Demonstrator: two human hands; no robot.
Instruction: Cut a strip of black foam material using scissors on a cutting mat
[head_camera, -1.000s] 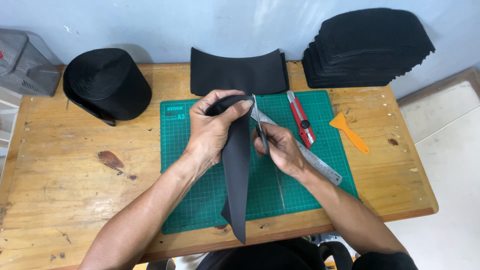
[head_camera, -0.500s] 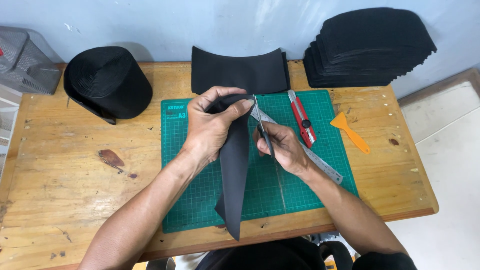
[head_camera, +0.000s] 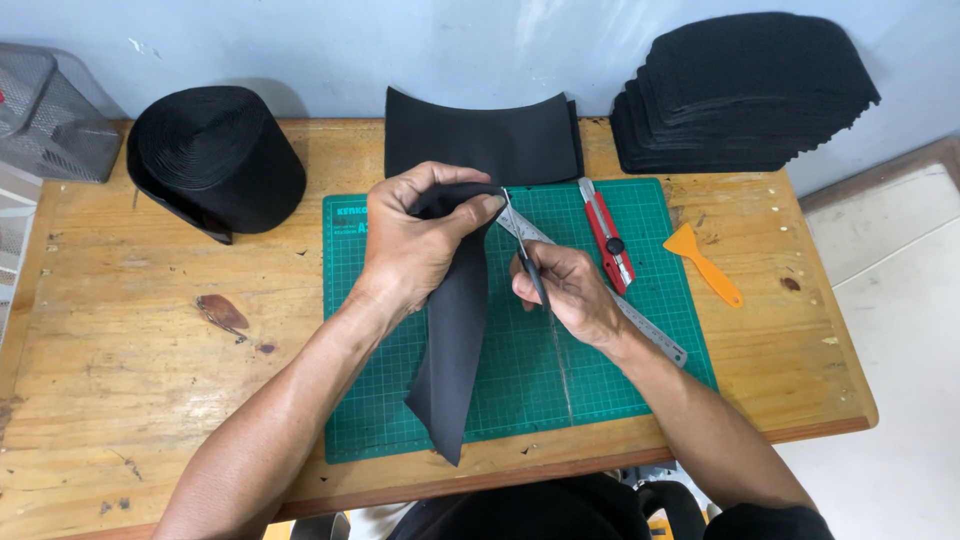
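My left hand (head_camera: 415, 240) grips the folded top end of a long black fabric strip (head_camera: 455, 350), which hangs down over the green cutting mat (head_camera: 590, 370) toward the table's front edge. My right hand (head_camera: 565, 290) holds a thin dark pointed tool (head_camera: 530, 272), its tip close to the fold pinched by my left thumb and fingers. A steel ruler (head_camera: 640, 320) lies slanted on the mat under my right hand.
A red utility knife (head_camera: 606, 232) and an orange plastic scraper (head_camera: 705, 264) lie to the right. A curved black panel (head_camera: 480, 140) stands behind the mat. A roll of black band (head_camera: 215, 155) sits at left, a stack of black pieces (head_camera: 745, 90) at back right, a mesh bin (head_camera: 50, 110) far left.
The hanging strip has swung slightly and its lower end has shifted a little. Both hands stay in nearly the same place at the fold.
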